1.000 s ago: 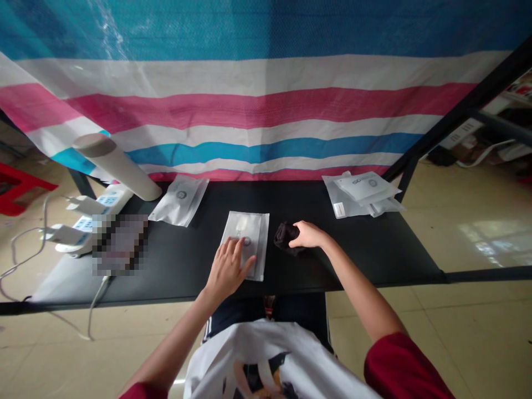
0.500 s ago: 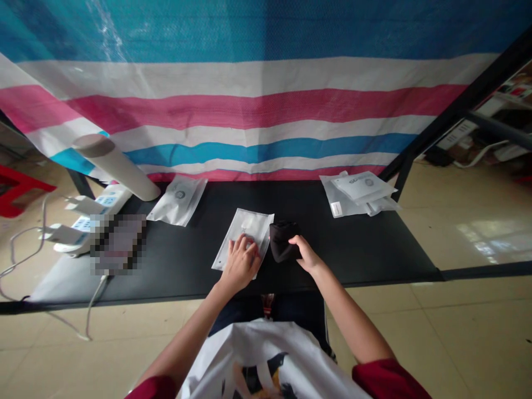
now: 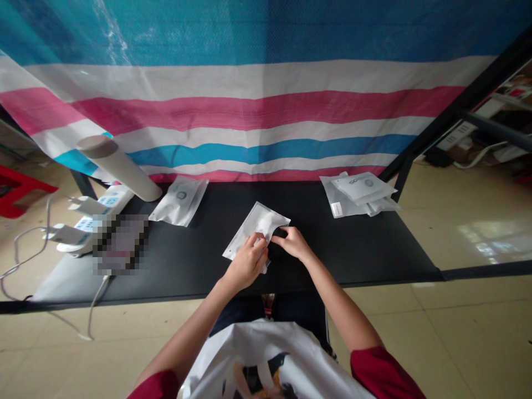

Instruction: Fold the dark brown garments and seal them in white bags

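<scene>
A frosted white plastic bag [image 3: 254, 224] lies slanted on the black tabletop in front of me. My left hand [image 3: 249, 259] is closed on the bag's near right side, its fingers bunching the plastic up. At the bag's right edge is my right hand [image 3: 293, 243], thumb and forefinger bent round a dark patch, the black folded cloth [image 3: 279, 233]. Most of that cloth is hidden or merges with the dark table, so how far it sits inside the bag I cannot tell.
Another frosted bag [image 3: 179, 200] lies to the left, and several flat bags [image 3: 359, 194] are piled at the back right. A pale cylinder [image 3: 120, 169] leans beside a power strip [image 3: 89, 224] with plugs. A blurred-out device [image 3: 120, 244] with a cable lies at the left.
The bag has shifted right and turned clockwise. My left hand has gone from resting on it to gripping it. My right hand has brought the black cloth left to the bag's edge.
</scene>
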Action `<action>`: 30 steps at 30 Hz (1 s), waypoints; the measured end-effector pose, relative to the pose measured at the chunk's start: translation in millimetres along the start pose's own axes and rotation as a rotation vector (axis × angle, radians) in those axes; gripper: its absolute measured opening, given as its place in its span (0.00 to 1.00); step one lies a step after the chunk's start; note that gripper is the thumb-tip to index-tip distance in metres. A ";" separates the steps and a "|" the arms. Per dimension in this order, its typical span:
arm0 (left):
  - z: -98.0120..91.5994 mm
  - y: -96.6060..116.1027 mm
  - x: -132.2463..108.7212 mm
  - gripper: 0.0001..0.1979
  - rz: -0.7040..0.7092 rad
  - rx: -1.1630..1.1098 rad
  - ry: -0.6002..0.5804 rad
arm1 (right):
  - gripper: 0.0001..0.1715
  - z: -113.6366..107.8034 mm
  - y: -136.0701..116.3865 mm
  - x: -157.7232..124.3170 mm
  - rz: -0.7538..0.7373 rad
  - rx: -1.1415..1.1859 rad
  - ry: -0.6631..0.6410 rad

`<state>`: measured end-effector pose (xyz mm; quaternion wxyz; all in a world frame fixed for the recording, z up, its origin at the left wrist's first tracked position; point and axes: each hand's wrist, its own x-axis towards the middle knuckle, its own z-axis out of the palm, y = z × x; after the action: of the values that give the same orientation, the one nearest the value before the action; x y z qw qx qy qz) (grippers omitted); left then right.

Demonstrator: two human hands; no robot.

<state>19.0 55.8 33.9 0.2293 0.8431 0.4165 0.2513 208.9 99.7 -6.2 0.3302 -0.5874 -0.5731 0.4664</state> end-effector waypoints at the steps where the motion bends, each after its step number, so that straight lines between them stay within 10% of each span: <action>1: 1.8 2.9 1.1 0.09 0.000 0.027 0.002 | 0.17 3.5 1.0 1.1 0.006 0.045 0.037; 30: 27.0 31.1 11.2 0.10 -0.124 0.314 0.046 | 0.25 8.2 4.3 -9.9 0.076 0.467 -0.085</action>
<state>59.8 43.2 34.2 0.1000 0.8353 0.5069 0.1878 203.8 88.3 -11.3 0.4150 -0.4962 -0.4406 0.6225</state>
